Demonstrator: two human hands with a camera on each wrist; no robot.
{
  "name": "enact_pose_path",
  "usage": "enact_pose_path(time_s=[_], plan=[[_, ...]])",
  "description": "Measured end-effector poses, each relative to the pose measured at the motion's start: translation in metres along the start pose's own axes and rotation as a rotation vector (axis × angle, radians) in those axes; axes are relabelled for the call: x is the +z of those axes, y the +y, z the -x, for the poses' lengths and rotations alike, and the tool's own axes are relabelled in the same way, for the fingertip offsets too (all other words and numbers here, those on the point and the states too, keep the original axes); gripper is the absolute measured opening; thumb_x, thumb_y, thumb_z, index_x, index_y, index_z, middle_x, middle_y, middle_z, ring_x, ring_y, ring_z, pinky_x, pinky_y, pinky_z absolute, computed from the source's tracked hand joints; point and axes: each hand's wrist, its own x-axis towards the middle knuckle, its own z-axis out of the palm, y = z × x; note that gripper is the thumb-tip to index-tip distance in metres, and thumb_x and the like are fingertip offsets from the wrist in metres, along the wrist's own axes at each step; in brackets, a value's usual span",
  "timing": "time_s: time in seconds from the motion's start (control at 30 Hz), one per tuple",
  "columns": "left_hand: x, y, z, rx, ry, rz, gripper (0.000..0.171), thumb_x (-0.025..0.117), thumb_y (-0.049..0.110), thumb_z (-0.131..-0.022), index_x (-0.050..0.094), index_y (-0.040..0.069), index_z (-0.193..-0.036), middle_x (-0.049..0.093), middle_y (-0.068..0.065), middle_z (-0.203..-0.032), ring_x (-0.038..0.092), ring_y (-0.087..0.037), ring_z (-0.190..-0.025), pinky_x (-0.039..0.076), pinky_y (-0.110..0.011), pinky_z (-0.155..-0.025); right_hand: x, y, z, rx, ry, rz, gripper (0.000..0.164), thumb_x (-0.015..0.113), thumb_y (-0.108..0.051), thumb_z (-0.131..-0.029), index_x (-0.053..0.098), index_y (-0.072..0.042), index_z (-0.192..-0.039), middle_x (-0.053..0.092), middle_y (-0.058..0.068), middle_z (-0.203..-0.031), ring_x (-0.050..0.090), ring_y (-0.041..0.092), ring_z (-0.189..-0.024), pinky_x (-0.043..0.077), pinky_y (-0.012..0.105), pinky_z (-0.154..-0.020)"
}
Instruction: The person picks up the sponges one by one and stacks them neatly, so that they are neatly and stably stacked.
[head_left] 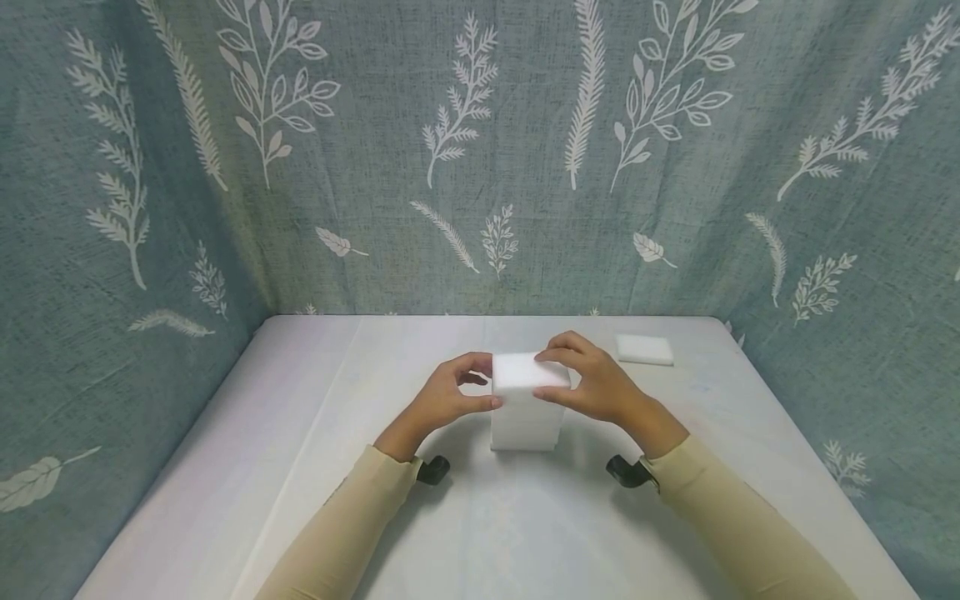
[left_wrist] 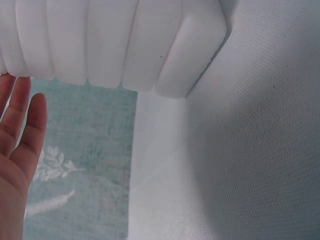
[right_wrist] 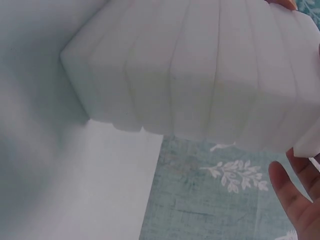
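Note:
A tall stack of white foam sponges [head_left: 523, 427] stands upright at the middle of the table. My left hand [head_left: 444, 393] holds the upper left end of the stack, its thumb at the front and its fingers toward the back. In the left wrist view, two fingertips touch the far edge of the upper sponges [left_wrist: 35, 40], while another finger stays apart. My right hand [head_left: 600, 383] pinches the right end of the top sponge [head_left: 517, 368], thumb in front. In the right wrist view, that sponge's corner [right_wrist: 306, 145] juts slightly past those beneath; some fingers are cut off.
A single white sponge [head_left: 645, 349] lies flat at the table's back right. The white-covered table [head_left: 337, 500] is enclosed by blue-green leaf-print curtains [head_left: 390, 250] at the back and both sides. Black wrist mounts [head_left: 628, 472] hang under both sleeves, near the tabletop.

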Motion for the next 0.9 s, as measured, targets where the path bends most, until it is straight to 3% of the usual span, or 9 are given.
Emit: enact_pose_path(time_s=[0.3,0.57,0.9], plan=[[0.0004,0.0006,0.0002,0.010,0.001,-0.010,0.055,0.083,0.026,-0.077,0.061,0.009,-0.124,0.064,0.001,-0.113,0.059,-0.018,-0.105,0.050,-0.041,-0.092,0.0019,0.0023,0.0009,-0.001,-0.011,0.018,0.044,0.080,-0.038,-0.081,0.069,-0.011,-0.114,0.056,0.000,-0.111,0.054,0.014,-0.099,0.053,0.036,-0.080],[0.0000,0.0013,0.0007,0.005,-0.004,-0.003,0.056,0.084,0.028,-0.077,0.062,0.009,-0.124,0.064,0.001,-0.113,0.059,-0.021,-0.106,0.050,-0.040,-0.092,0.0012,-0.0006,0.0009,0.008,-0.025,0.030,0.045,0.083,-0.034,-0.078,0.069,-0.011,-0.114,0.057,0.000,-0.111,0.055,0.015,-0.099,0.053,0.036,-0.080],[-0.0011,0.0000,-0.0005,-0.005,-0.016,0.030,0.052,0.084,0.021,-0.077,0.062,0.007,-0.122,0.064,-0.003,-0.112,0.058,-0.022,-0.105,0.049,-0.042,-0.093,0.0014,0.0011,0.0027,0.060,-0.077,0.000,0.050,0.082,-0.034,-0.079,0.066,-0.011,-0.121,0.055,0.001,-0.121,0.055,0.018,-0.109,0.052,0.039,-0.086]])
